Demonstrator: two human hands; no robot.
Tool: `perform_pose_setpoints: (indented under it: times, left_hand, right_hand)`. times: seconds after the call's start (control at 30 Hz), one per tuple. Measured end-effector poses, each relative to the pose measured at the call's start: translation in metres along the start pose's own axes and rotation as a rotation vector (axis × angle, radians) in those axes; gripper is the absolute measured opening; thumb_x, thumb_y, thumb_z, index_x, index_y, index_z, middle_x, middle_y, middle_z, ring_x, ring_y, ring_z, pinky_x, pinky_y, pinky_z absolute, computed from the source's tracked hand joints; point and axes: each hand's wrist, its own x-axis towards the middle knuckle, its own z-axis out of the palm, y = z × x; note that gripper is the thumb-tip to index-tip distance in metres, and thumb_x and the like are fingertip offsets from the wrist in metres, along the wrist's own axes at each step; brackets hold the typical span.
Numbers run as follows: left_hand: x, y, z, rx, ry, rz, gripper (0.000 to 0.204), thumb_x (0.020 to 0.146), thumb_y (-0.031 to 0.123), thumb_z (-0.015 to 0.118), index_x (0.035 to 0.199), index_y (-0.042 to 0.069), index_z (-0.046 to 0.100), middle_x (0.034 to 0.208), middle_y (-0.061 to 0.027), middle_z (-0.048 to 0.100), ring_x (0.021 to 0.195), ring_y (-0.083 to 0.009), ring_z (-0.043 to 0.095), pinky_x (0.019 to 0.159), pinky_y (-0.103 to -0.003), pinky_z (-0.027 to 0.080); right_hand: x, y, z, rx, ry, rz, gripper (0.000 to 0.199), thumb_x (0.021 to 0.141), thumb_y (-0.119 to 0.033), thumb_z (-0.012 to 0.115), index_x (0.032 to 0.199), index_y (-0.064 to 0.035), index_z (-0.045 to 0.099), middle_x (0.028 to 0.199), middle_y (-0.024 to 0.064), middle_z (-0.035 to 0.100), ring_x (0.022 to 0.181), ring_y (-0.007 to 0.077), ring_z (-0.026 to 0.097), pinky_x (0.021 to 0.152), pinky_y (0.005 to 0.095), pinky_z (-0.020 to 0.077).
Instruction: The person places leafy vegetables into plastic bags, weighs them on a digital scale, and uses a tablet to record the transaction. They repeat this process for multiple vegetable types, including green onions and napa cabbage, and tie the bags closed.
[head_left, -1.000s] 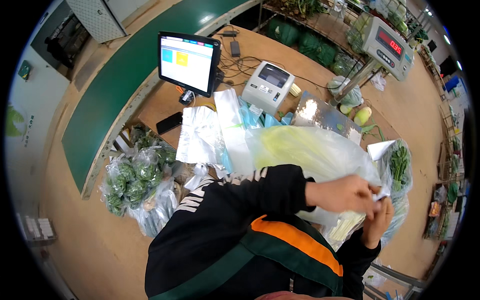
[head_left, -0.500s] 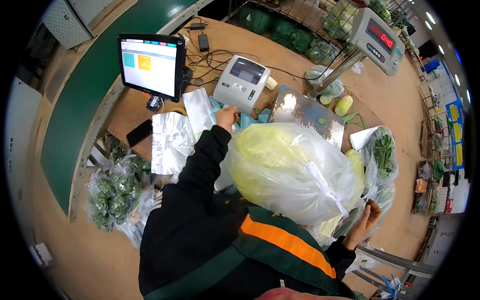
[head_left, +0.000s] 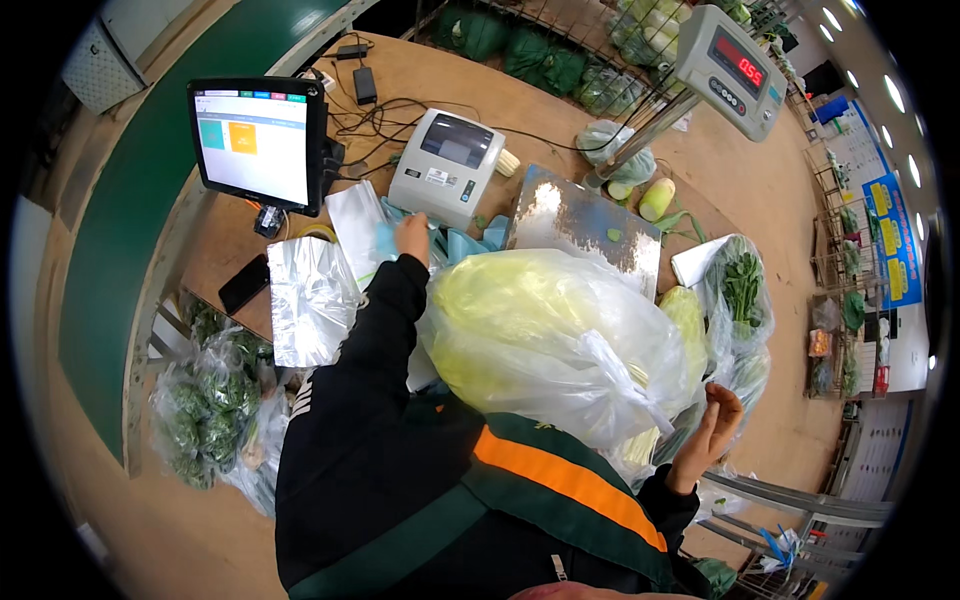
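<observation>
My left hand is closed over light-blue plastic just in front of the grey label printer. What its fingers hold, if anything, is too small to make out. Close against my body lies a large, knotted clear plastic bag full of pale yellow-green leafy vegetables, partly over the worn metal scale plate. My right hand hovers at the bag's right side, fingers apart and slightly curled, with nothing in it. Next to it are bagged green leafy vegetables.
A touchscreen monitor stands at the left, with a phone and silvery plastic bags below it. The scale's display rises on a post at the back right. Bagged greens hang off the left table edge.
The whole view has shifted, so the table things appear farther left. The red figures on the scale display have changed. Both hands stay in nearly the same places beside the bag and printer.
</observation>
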Motion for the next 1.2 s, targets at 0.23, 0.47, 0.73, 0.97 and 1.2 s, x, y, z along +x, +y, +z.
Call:
perform_pose_setpoints:
  times: [0.23, 0.47, 0.73, 0.97, 1.2]
  left_hand:
    - [-0.225, 0.126, 0.008, 0.714, -0.791, 1.074, 0.016, 0.079, 0.018, 0.065, 0.077, 0.003, 0.061, 0.091, -0.0141, 0.062, 0.091, -0.0368, 0.059, 0.079, -0.047, 0.047]
    - [-0.332, 0.142, -0.016, 0.308, -0.978, 0.993, 0.037, 0.085, 0.024, 0.067, 0.114, 0.001, 0.063, 0.097, -0.0183, 0.062, 0.097, -0.0383, 0.059, 0.088, -0.046, 0.047]
    - [-0.258, 0.317, -0.150, 0.624, -0.463, 1.012, 0.029, 0.095, 0.005, 0.053, 0.122, -0.004, 0.062, 0.117, -0.0138, 0.066, 0.108, -0.0253, 0.064, 0.095, -0.042, 0.051]
    - [-0.099, 0.525, -0.485, -0.172, -0.186, 0.670, 0.041, 0.099, 0.027, 0.057, 0.130, 0.001, 0.059, 0.126, -0.0171, 0.066, 0.111, -0.0314, 0.066, 0.097, -0.044, 0.054]
    - [-0.016, 0.582, -0.745, 1.456, 1.361, 0.296, 0.063, 0.084, 0.059, 0.058, 0.119, 0.008, 0.071, 0.125, -0.0242, 0.064, 0.116, -0.0427, 0.060, 0.095, -0.053, 0.049]
  right_hand:
    - [-0.016, 0.000, 0.044, -0.716, -0.500, -0.236, 0.069, 0.072, 0.003, 0.066, 0.138, 0.0054, 0.045, 0.124, 0.0227, 0.056, 0.119, 0.0316, 0.054, 0.107, 0.0421, 0.0379]
    - [-0.003, -0.021, 0.050, -0.020, -0.499, 0.063, 0.026, 0.083, 0.004, 0.057, 0.109, 0.0026, 0.058, 0.080, 0.0047, 0.056, 0.076, 0.0116, 0.050, 0.073, 0.0259, 0.0439]
    - [0.012, -0.120, 0.100, -0.055, -0.360, -0.613, 0.052, 0.082, -0.006, 0.064, 0.131, 0.0053, 0.048, 0.129, 0.0233, 0.055, 0.125, 0.0376, 0.052, 0.112, 0.0484, 0.0333]
    - [-0.005, -0.080, 0.079, 0.069, -0.257, -0.248, 0.032, 0.089, -0.002, 0.056, 0.121, 0.0040, 0.054, 0.120, 0.0181, 0.058, 0.118, 0.0302, 0.054, 0.111, 0.0447, 0.0344]
    - [-0.014, -0.009, 0.075, -0.035, -0.377, -0.064, 0.025, 0.094, -0.002, 0.055, 0.118, 0.0026, 0.057, 0.118, 0.0122, 0.060, 0.117, 0.0230, 0.055, 0.109, 0.0365, 0.0353]
